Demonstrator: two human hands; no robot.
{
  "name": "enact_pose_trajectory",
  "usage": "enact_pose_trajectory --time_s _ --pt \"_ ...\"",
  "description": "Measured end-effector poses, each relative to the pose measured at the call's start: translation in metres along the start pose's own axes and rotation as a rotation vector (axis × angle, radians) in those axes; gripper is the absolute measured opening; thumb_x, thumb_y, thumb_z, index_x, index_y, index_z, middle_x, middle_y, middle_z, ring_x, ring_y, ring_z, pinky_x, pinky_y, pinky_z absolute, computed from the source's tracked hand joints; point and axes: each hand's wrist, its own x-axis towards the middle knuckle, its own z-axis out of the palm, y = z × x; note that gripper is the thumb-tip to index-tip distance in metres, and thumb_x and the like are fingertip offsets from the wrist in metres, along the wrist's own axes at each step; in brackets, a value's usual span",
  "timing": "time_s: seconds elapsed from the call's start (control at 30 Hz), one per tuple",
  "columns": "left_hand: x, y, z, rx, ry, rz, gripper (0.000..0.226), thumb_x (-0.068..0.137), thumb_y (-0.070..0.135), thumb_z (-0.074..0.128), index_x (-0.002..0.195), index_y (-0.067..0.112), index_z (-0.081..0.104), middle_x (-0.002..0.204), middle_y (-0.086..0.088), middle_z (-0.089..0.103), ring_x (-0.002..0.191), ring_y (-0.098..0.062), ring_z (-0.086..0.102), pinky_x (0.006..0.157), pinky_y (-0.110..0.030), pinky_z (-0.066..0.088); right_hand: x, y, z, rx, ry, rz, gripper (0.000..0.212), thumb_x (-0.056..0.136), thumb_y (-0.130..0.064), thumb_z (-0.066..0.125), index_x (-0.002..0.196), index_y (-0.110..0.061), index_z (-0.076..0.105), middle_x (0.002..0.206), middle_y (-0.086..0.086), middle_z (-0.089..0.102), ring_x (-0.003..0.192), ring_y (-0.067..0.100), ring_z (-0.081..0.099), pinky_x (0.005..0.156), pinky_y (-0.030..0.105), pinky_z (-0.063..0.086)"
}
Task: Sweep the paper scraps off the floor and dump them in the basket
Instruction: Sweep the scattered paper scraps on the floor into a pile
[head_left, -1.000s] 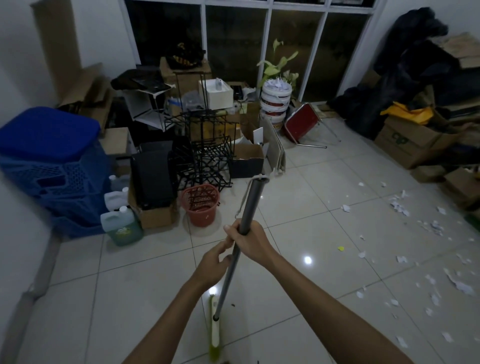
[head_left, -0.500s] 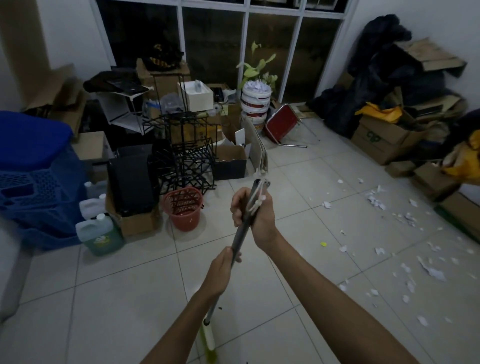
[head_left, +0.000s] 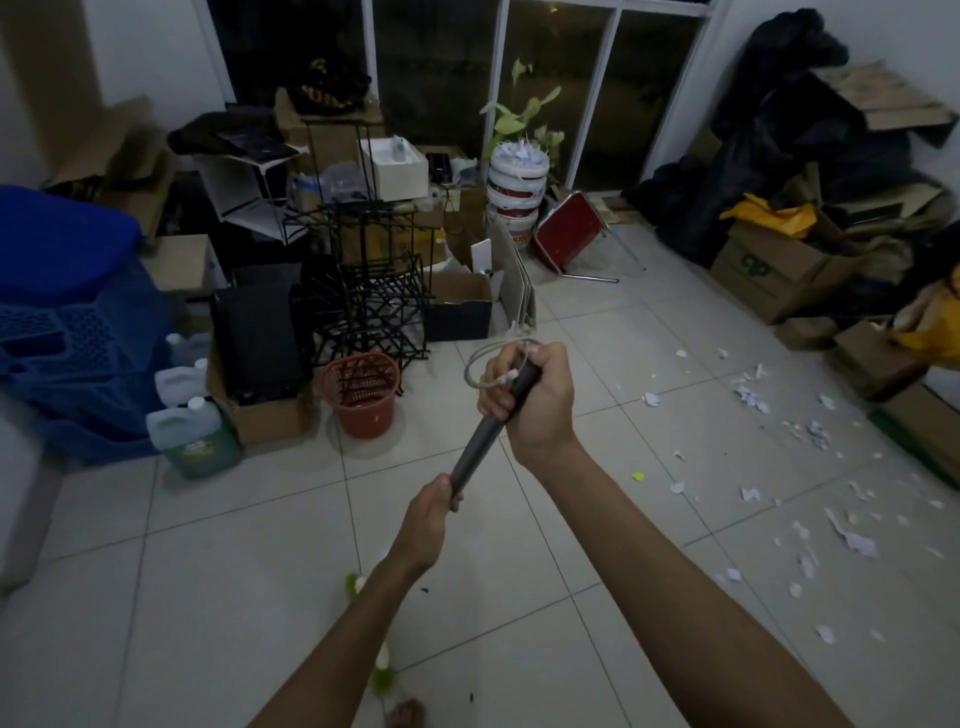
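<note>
Glossy tiled floor (head_left: 260, 597), matt dark broom handle (head_left: 480, 441), red plastic basket (head_left: 361, 392)

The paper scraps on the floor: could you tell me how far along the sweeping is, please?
Nothing looks swept yet: paper scraps lie scattered over the tiles to the right. In hand: both the right hand and left hand grip the broom handle. Left: sweeping, then dumping into the red basket.

- One broom (head_left: 485, 434), held by two hands: the left hand (head_left: 423, 522) and the right hand (head_left: 537, 397).
- One red basket (head_left: 361, 392) at eleven o'clock.
- Paper scraps (head_left: 753, 397): dozens, too many to count, at three o'clock.
- Two jugs (head_left: 195, 441) at nine o'clock.
- One bare foot (head_left: 406, 714) at six o'clock.
</note>
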Motion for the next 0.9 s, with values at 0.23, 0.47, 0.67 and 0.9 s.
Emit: enact_pose_trajectory --time_s 0.23,0.47,0.67,0.9 --pt "0.009 -0.013 0.01 0.051 0.155 -0.022 0.035 0.09 0.037 0.024 0.076 0.015 0.047 0.077 -0.006 0.048 0.074 -0.018 0.045 0.072 -0.034 0.037 0.005 0.016 -0.017 0.099 0.187 -0.031 0.023 0.071 -0.027 0.035 0.056 -0.01 0.039 0.038 -0.001 0.035 0.029 0.01 0.024 0.039 0.012 0.021" --pt "0.038 -0.034 0.021 0.11 0.187 -0.144 0.046 0.087 0.043 0.017 0.097 0.014 0.052 0.096 -0.014 0.055 0.091 -0.032 0.05 0.086 -0.052 0.042 0.031 0.038 -0.041 0.145 0.298 0.009 0.03 0.068 -0.029 0.034 0.043 -0.015 0.043 0.037 -0.003 0.033 0.03 0.009 0.024 0.039 0.012 0.019" --pt "0.078 -0.018 0.031 0.026 0.132 -0.176 0.057 0.087 0.041 0.016 0.107 0.003 0.054 0.101 -0.02 0.057 0.093 -0.027 0.052 0.08 -0.038 0.04 0.068 0.033 -0.065 0.116 0.245 0.054 0.033 0.068 -0.03 0.032 0.042 -0.016 0.047 0.039 -0.003 0.036 0.032 0.01 0.027 0.039 0.015 0.025" --pt "0.104 -0.019 0.06 -0.038 0.032 -0.132 0.052 0.083 0.055 0.018 0.106 0.021 0.05 0.095 0.004 0.053 0.091 -0.01 0.049 0.078 -0.022 0.036 0.085 0.019 -0.104 0.056 0.255 0.056 0.026 0.057 -0.036 0.044 0.038 -0.019 0.045 0.036 -0.004 0.033 0.031 0.009 0.024 0.041 0.013 0.021"
